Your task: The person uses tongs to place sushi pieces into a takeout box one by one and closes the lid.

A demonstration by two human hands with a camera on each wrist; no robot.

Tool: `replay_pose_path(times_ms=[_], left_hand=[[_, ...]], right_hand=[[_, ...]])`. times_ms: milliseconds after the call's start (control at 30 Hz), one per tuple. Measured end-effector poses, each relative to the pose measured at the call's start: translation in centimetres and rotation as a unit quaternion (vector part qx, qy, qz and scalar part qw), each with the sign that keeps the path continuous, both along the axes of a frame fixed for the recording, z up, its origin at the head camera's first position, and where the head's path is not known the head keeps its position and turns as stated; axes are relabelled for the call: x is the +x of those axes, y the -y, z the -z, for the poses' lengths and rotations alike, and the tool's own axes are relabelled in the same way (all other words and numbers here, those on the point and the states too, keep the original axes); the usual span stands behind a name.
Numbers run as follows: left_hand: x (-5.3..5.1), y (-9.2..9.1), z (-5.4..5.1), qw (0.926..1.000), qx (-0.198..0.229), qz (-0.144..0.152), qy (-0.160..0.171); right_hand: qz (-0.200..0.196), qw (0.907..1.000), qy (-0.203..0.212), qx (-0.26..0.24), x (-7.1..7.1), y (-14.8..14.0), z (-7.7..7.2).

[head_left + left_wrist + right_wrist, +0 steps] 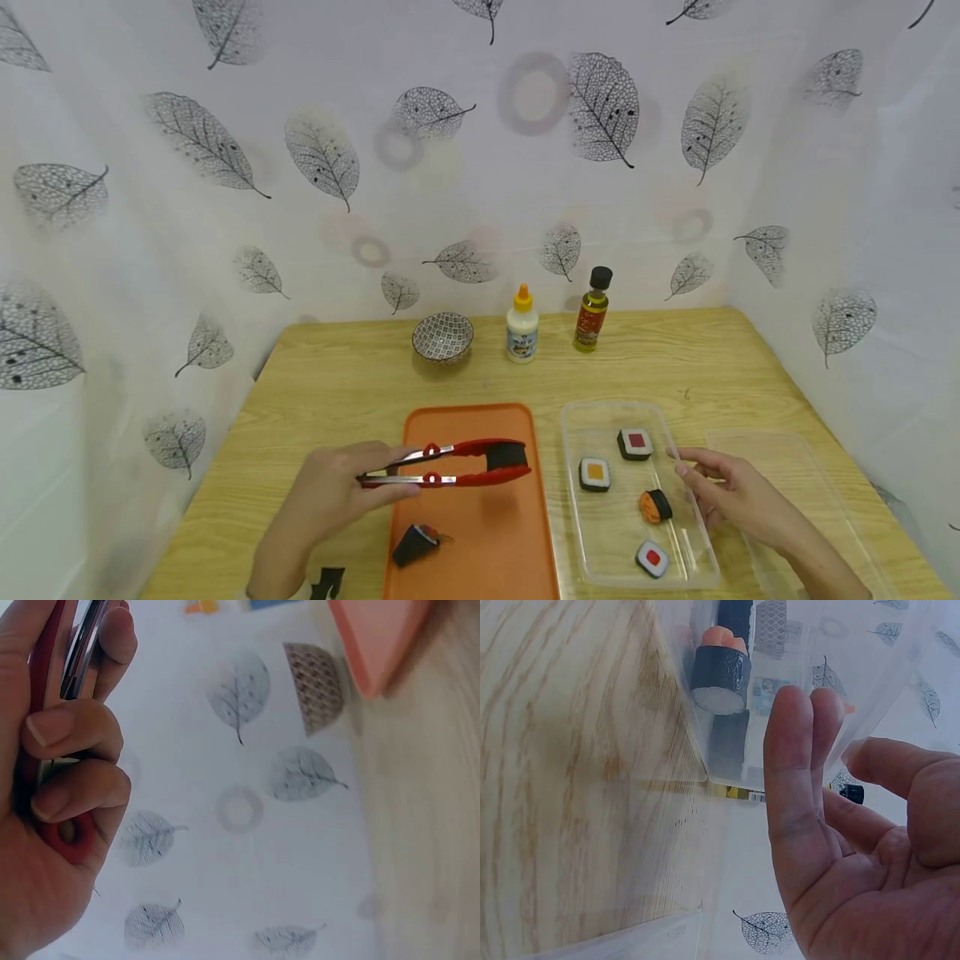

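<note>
Holds a black sushi piece (507, 455) between the tips of red-and-steel tongs (480, 479), over an orange tray (495, 554) bearing a black hand roll (415, 546). Grips the tongs with curled fingers of the left hand (339, 483). Pinches, between thumb and forefinger of the right hand (735, 493), the rim of a clear container (615, 529) with four sushi pieces (594, 474) inside. Has a clear lid (772, 454) farther right and, at the back, a patterned bowl (442, 338), squeeze bottle (522, 333) and oil bottle (591, 318).

Leaf-print curtains (480, 183) screen the wooden table (337, 375), booth-like.
</note>
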State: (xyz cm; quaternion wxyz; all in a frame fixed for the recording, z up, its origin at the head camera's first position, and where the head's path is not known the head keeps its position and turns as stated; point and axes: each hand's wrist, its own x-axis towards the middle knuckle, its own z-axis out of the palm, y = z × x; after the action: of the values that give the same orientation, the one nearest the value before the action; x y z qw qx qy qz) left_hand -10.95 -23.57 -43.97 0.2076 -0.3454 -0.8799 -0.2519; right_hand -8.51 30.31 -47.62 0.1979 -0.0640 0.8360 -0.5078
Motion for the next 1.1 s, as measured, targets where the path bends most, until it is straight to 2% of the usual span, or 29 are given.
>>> replay_pose_path(times_ms=[100, 367, 500, 733, 900, 967, 1100], left_hand=[[-0.5, -1.4, -0.4, 0.9995, -0.002, 0.025, -0.018], [-1.4, -5.5, -0.8, 0.9941, -0.003, 0.105, -0.028], [-1.5, -7.2, -1.1, 0.9933, -0.029, 0.104, -0.041], [-1.6, -9.2, -2.1, 0.9922, -0.08, 0.094, -0.019], [-1.8, -10.3, -2.8, 0.9878, -0.124, 0.094, -0.015], [-1.8, -10.8, -3.1, 0.9855, -0.139, 0.095, -0.023], [-1.9, -11.8, -3.4, 0.9797, -0.17, 0.089, -0.059]], right_hand=[[0.001, 1.0, 0.0, 0.002, 0.0, 0.0, 0.0], [-0.001, 1.0, 0.006, -0.006, 0.0, -0.1, 0.0], [-0.004, 0.9999, 0.005, -0.008, 0.1, 0.0, 0.0], [-0.005, 1.0, 0.004, -0.007, 0.1, 0.0, 0.1], [-0.007, 1.0, 0.003, -0.007, 0.1, 0.0, -0.1], [-0.004, 1.0, 0.005, -0.005, 0.1, 0.1, -0.2], [0.001, 0.9999, 0.012, -0.006, 0.0, 0.2, -0.4]])
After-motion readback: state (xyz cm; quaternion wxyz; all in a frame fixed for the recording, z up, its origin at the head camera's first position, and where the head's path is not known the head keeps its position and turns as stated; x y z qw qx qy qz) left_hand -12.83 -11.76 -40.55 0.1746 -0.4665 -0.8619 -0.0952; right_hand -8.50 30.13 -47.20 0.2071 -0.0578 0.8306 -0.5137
